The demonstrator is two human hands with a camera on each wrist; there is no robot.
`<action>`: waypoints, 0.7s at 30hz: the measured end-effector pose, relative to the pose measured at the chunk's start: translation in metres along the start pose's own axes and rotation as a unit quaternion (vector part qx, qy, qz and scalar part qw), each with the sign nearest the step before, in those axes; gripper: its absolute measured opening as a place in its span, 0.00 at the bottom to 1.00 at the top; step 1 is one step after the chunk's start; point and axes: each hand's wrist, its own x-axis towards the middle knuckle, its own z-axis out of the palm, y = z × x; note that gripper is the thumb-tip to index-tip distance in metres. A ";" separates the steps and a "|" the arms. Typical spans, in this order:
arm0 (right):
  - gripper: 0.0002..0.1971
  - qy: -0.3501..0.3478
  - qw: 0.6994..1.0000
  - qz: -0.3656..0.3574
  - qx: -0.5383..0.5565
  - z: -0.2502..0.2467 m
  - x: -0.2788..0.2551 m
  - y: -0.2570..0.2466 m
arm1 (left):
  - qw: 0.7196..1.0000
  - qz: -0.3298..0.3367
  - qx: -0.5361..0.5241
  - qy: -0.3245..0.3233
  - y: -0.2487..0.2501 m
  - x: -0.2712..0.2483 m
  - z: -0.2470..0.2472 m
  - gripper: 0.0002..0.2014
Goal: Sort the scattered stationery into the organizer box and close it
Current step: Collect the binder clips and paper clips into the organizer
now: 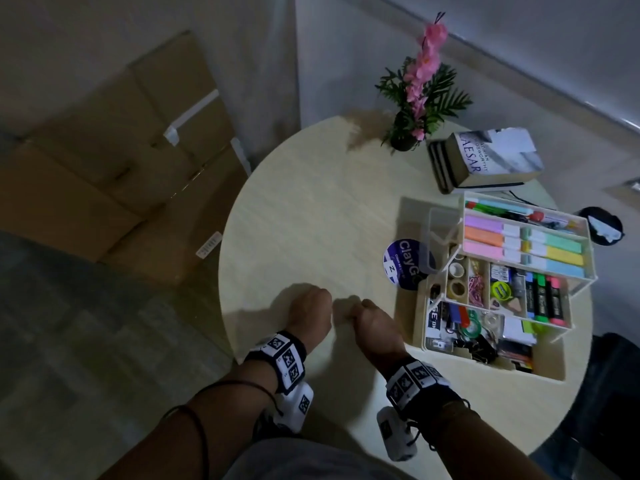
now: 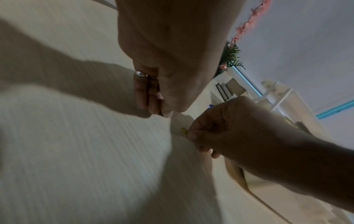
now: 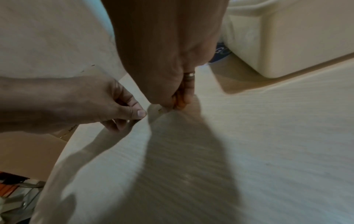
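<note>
From the left, I see my left hand [image 1: 309,308] low over the pale round worktop [image 1: 311,220], its fingers [image 2: 145,94] curled down with the tips close to the surface; the thumb and forefinger are pressed together, but I cannot make out anything between them, so whether that grip has anything in it I cannot tell. Just to its right, near but apart from it, is my right hand [image 1: 372,318], fingers curled too, and its grip pinches a tiny yellow piece [image 2: 184,130] between thumb and forefinger, right at the worktop surface. The piece is too small and blurred for me to name. It shows only from the left wrist view, poking out at the fingertips [image 2: 193,134] on the side facing my left hand. Further right, well apart from both hands, the organizer box [image 1: 460,355] stands with its tiers fanned open, holding highlighters [image 1: 543,299], paper clips, tape rolls and binder clips. A round blue sticker [image 1: 401,265] lies partly under its left side. Behind stand a potted pink flower [image 1: 420,84] and stacked books [image 1: 485,161]
</note>
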 end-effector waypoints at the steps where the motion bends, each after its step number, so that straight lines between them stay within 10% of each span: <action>1: 0.16 0.000 1.000 0.010 0.015 0.001 0.000 -0.002 | 1.000 0.003 0.013 -0.008 0.003 0.000 -0.002 0.06; 13: 0.11 0.086 0.995 -0.041 0.033 0.024 -0.008 0.003 | 0.988 0.108 0.112 -0.013 0.006 -0.008 -0.007 0.13; 21: 0.07 0.191 0.963 -0.041 0.187 -0.025 -0.048 0.026 | 0.995 0.064 -0.070 0.016 -0.003 0.006 -0.002 0.04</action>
